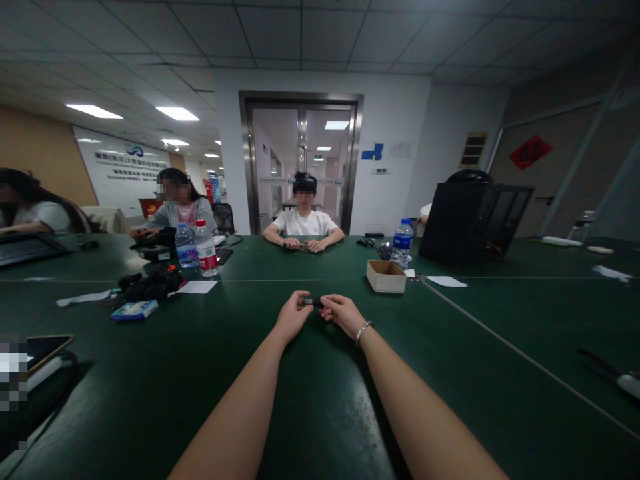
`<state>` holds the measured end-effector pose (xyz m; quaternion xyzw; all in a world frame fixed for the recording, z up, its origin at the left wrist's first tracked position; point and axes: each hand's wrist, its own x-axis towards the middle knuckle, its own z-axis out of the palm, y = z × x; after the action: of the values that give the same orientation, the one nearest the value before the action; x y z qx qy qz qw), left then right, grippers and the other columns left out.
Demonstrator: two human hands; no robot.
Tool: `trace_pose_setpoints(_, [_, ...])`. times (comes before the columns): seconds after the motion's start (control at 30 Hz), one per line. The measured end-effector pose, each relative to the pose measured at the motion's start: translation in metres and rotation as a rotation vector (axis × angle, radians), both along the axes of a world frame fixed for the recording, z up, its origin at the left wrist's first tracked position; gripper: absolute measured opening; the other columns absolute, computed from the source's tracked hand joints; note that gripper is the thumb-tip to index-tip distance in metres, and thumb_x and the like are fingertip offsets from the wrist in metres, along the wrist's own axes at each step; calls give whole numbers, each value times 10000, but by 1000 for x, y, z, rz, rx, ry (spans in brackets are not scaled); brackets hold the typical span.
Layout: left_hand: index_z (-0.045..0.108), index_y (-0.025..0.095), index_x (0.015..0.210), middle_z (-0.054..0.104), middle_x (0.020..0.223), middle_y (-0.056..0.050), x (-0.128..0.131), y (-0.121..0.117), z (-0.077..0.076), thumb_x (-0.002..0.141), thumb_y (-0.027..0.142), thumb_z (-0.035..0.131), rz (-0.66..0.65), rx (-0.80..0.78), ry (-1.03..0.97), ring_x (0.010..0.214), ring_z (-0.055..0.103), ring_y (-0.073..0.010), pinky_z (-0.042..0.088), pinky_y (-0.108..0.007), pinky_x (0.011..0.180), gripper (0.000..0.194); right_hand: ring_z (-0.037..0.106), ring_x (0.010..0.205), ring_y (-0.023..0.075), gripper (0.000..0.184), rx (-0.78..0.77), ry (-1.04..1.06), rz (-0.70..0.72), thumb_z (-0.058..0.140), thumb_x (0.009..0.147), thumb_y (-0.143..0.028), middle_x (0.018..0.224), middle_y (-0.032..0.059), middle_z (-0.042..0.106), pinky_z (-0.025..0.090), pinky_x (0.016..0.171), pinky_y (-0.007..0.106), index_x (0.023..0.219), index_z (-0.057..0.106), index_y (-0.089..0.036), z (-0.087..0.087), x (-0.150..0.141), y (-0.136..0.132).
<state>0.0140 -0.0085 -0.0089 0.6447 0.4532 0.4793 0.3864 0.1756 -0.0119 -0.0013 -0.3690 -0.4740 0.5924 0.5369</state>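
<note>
To the left of the open-topped, light-brown cardboard box (386,285) and nearer the wearer, a small, dark, cylindrical object with a pale band (314,302) lay crosswise between two bare hands. The left hand (294,315) pinched one end between thumb and fingertips, while the right hand (343,315), below a silvery metal bracelet (364,333), gripped the other end with bent fingers. Holding it from both ends probably steadied so slim a piece and left its banded middle exposed; the fingertip grip suggested that it was light. Whether the hands rested on the broad, dark-green tabletop (320,393) could not be told. The box stood apart from both hands, perhaps so that it was within reach without crowding the fingers. Just behind the box and to its right stood a clear plastic bottle with a blue cap and label (403,243), upright and presumably out of the forearms' way. Farther right of the box, a large, black, boxy computer case (450,223) took up the table's far part, where its bulk seemed to leave the near side free for handwork. Beyond the box, to its left, sat a person in a white T-shirt (306,223), forearms on the table.
</note>
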Motion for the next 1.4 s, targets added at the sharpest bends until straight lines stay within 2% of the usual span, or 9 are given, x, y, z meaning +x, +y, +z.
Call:
trace_pose_setpoints(0.13, [527,171,1005,561,763,-45,2,-1,2,810,428,455,-22,-49,-32,647,534,-130,403,-196,494,330,558,498,97,273,-8,-25,13,749,659,-248,590,58,604,425,421,161,817,602,-80,-1,0,1])
trace_pose_setpoints(0.33, [372,206,1189,528,1017,-89,2,2,2,736,340,598,70,-57,-121,735,559,-131,442,-189,521,525,563,501,94,260,-7,-17,24,734,677,-230,597,60,614,436,427,153,837,598,-77,0,0,1])
trace_pose_setpoints(0.5, [445,183,1108,551,768,-31,2,5,-2,831,380,449,45,-74,-37,572,505,-90,383,-165,474,339,563,488,88,279,-7,-24,22,745,660,-229,586,57,616,433,431,143,830,587,-74,-1,0,1])
trace_pose_setpoints(0.63, [438,201,1125,543,909,-49,2,4,0,787,314,519,54,-53,-49,665,524,-100,387,-162,500,365,565,490,89,288,-14,-18,24,742,662,-228,594,64,623,431,431,139,847,585,-73,-3,1,4])
trace_pose_setpoints(0.9, [447,205,1133,550,870,-37,1,4,-1,776,335,530,8,-38,-30,651,517,-101,375,-188,539,389,562,497,88,251,-16,-10,31,726,680,-201,597,65,620,433,441,145,844,587,-72,-1,1,2])
trace_pose_setpoints(1.03, [461,175,1098,532,697,-10,2,2,-1,834,410,415,-32,-67,-21,549,477,-100,355,-202,513,357,564,506,92,269,-16,-9,44,738,669,-212,590,59,613,431,443,149,844,589,-73,-2,1,2])
trace_pose_setpoints(1.17, [468,198,1105,549,817,-23,1,3,-3,759,339,560,13,3,-26,625,508,-97,385,-204,579,385,559,502,90,282,-13,3,36,746,656,-211,606,63,615,428,441,154,846,588,-75,-1,1,2])
trace_pose_setpoints(1.3, [496,176,1075,533,688,-6,0,7,-7,815,405,461,-5,-26,-6,576,497,-109,391,-221,570,348,562,508,97,289,-9,-4,50,752,645,-208,606,68,614,427,446,162,843,592,-70,0,1,1])
trace_pose_setpoints(1.4, [510,201,1064,549,774,-11,0,8,-8,786,340,520,22,41,6,658,521,-110,408,-222,635,311,550,499,92,292,-7,4,36,761,632,-211,597,57,604,416,440,164,833,598,-75,1,0,0])
